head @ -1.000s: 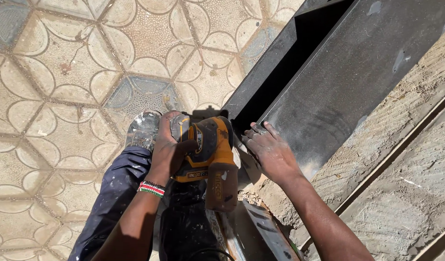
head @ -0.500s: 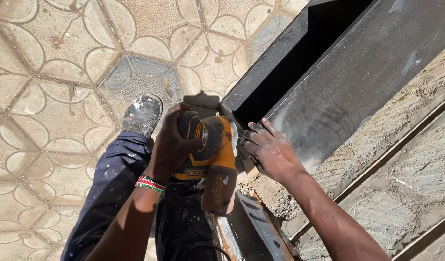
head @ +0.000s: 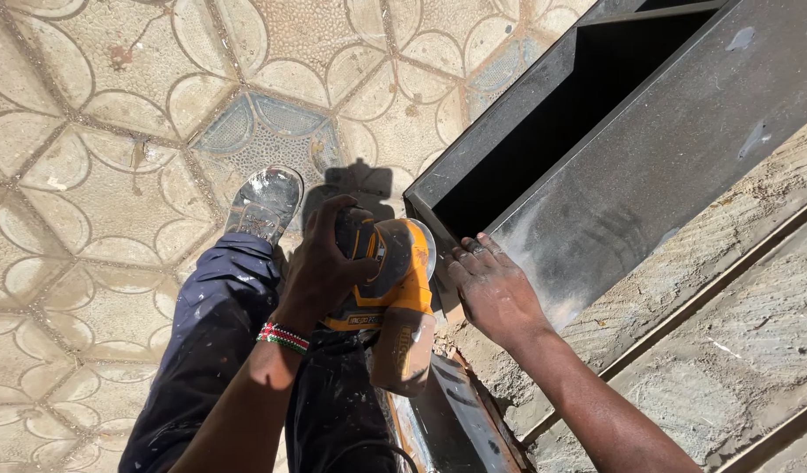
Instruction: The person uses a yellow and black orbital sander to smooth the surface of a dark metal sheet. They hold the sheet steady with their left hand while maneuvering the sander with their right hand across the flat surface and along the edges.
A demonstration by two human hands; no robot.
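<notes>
orange sander (head: 395, 280), dark grey box (head: 649, 166), petal-patterned floor (head: 114, 131)

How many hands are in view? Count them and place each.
2. The left hand grips the top of the orange power sander; the right hand rests on the edge of the dark metal frame. None seems hidden.

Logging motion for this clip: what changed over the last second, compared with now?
Little changed. The left hand keeps its grip on the orange power tool at the end of the dark metal frame, and the right hand stays pressed on the frame's edge. Both hands sit slightly lower in the picture, and the camera has tilted, showing more of the frame's opening. The shoe remains on the patterned tile floor.
</notes>
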